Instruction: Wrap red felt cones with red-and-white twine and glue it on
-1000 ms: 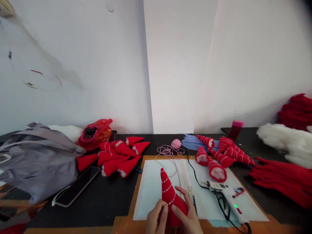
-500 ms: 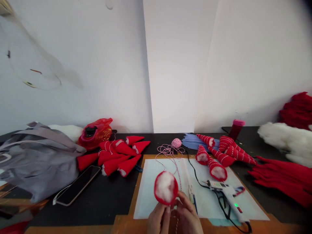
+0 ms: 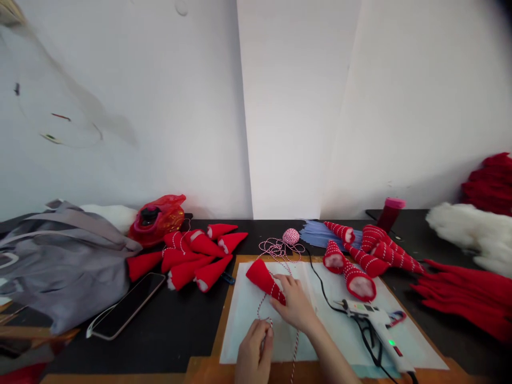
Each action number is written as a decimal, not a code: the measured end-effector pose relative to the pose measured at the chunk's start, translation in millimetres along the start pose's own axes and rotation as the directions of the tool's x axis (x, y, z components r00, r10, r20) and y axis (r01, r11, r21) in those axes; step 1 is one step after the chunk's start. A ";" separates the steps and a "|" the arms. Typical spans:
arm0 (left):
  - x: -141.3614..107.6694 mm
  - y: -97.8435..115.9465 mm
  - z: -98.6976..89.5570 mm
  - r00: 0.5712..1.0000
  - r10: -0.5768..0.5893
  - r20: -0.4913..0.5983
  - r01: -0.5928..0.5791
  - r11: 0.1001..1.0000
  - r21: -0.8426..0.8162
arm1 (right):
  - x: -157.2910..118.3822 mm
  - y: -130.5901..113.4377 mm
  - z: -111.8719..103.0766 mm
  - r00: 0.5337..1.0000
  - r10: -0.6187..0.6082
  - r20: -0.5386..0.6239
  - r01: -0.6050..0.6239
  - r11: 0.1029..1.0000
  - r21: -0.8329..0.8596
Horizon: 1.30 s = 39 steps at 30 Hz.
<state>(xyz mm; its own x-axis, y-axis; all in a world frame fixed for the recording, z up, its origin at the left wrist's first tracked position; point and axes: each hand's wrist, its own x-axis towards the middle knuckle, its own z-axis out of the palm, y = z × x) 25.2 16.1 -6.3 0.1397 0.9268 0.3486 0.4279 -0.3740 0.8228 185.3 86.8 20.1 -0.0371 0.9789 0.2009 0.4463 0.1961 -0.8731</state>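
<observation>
A red felt cone lies tilted on the white sheet, its wide end to the upper left. Around its narrow end runs some red-and-white cord. My right hand grips that narrow end between thumb and fingers. Lower down, my left hand is closed on the cord, which leads up to the cone. The cord's ball sits at the sheet's far edge beside loose loops. To the right rests a white glue gun with a green light.
Several plain red cones lie at left, near a phone and a grey bag. Cord-wrapped cones are grouped at right. Beyond them are red fabric strips and white stuffing. A black cable crosses the sheet.
The cone has turned from showing its stuffed open end to lying on its side, farther up the sheet. My right hand has moved up with it; my left hand now holds the cord lower down.
</observation>
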 end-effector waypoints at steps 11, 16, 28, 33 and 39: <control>11.1 -5.7 -49.2 0.966 -0.206 -0.155 0.190 0.976 -0.109 | 14.1 2.9 7.8 0.999 -0.030 0.031 0.037 0.970 -0.239; 14.4 30.7 -72.0 0.997 -0.059 -0.058 0.051 0.990 -0.128 | 7.8 -7.4 -14.1 0.990 -0.133 0.038 0.137 0.975 -0.172; 50.6 33.9 -87.6 0.995 -0.038 -0.096 0.032 0.998 -0.061 | -12.3 -32.6 -77.1 0.948 -0.242 0.207 0.215 0.965 0.147; 38.8 32.1 -85.5 0.997 0.030 0.072 -0.024 0.996 -0.092 | -8.2 -26.0 -89.2 0.980 -0.147 0.133 0.116 0.970 0.215; 17.7 44.2 -86.3 0.967 0.133 0.219 -0.126 0.991 -0.045 | -0.9 -11.7 -89.0 0.998 -0.057 0.032 0.048 0.971 0.233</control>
<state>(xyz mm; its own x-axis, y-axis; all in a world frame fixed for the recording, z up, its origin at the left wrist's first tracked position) -30.5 13.1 75.0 0.3878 0.8536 0.3480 0.3661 -0.4891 0.7917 259.7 78.5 69.7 -0.0912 0.9676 0.2357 0.2237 0.2505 -0.9419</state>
